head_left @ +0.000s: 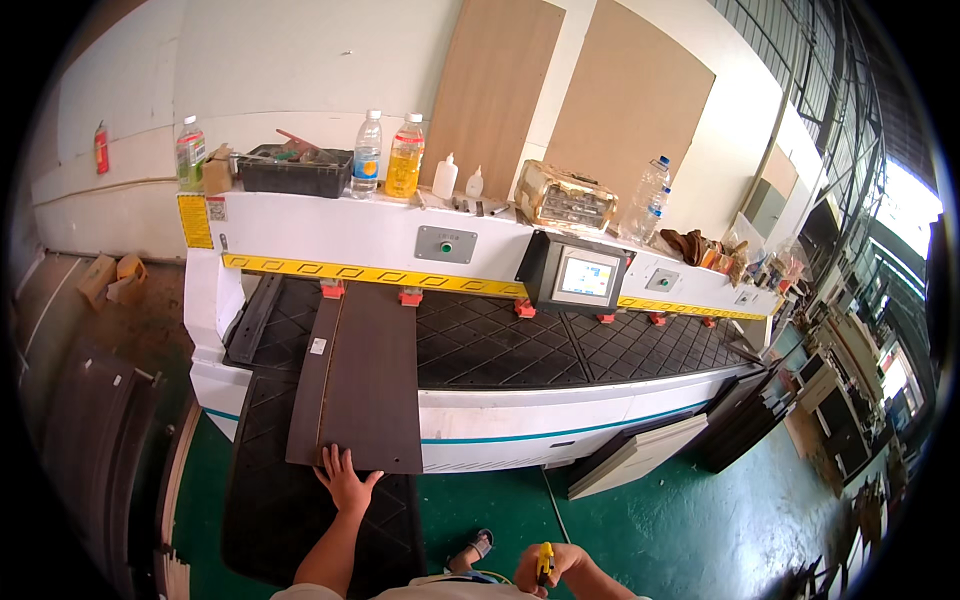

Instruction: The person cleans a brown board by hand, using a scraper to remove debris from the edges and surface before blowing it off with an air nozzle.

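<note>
A dark brown board [372, 370] with a lengthwise groove and a small white label lies across the black, grid-marked bed of a long white machine. Its near end juts out over the machine's front edge. My left hand [345, 484] rests on that near end with its fingers spread, touching the board beside the groove. Low in the view, my right hand [556, 568] is closed around a small yellow-and-black hand tool [545, 563], held upright in front of my body and apart from the board. My fingers hide part of the tool, so its exact kind does not show.
Red clamp feet [411, 297] line the machine's yellow-striped beam. A control screen [586, 277] hangs from it. Bottles and a black tool tray [296, 172] stand on top. Panels [640, 455] lean against the machine's front right, over a green floor. More boards [95, 400] stand at left.
</note>
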The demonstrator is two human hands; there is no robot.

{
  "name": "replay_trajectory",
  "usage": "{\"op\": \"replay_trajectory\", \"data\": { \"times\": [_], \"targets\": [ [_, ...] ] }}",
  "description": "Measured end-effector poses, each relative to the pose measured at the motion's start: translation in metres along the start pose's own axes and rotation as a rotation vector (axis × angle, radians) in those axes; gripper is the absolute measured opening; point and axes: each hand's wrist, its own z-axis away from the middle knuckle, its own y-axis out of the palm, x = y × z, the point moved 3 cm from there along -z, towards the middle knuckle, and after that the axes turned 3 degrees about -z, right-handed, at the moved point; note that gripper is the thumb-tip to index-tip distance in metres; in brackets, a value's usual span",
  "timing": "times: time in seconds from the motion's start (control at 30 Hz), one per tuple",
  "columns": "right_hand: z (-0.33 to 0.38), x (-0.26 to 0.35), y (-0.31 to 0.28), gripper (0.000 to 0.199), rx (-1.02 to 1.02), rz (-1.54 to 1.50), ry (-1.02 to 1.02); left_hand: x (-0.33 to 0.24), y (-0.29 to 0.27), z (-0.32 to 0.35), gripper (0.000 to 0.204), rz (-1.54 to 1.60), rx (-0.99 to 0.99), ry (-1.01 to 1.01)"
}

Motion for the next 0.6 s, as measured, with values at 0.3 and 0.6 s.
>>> {"op": "replay_trajectory", "data": {
  "times": [0.3,0.6],
  "targets": [
    [-0.016,0.003,-0.002,0.058,-0.030,-0.069,0.136,0.001,0.006,-0.008,0.090,0.001,-0.023,0.000],
    [-0.028,0.011,0.021,0.044,-0.004,-0.044,0.024,-0.004,0.009,-0.006,0.088,-0.051,-0.013,0.019]
  ]
}}
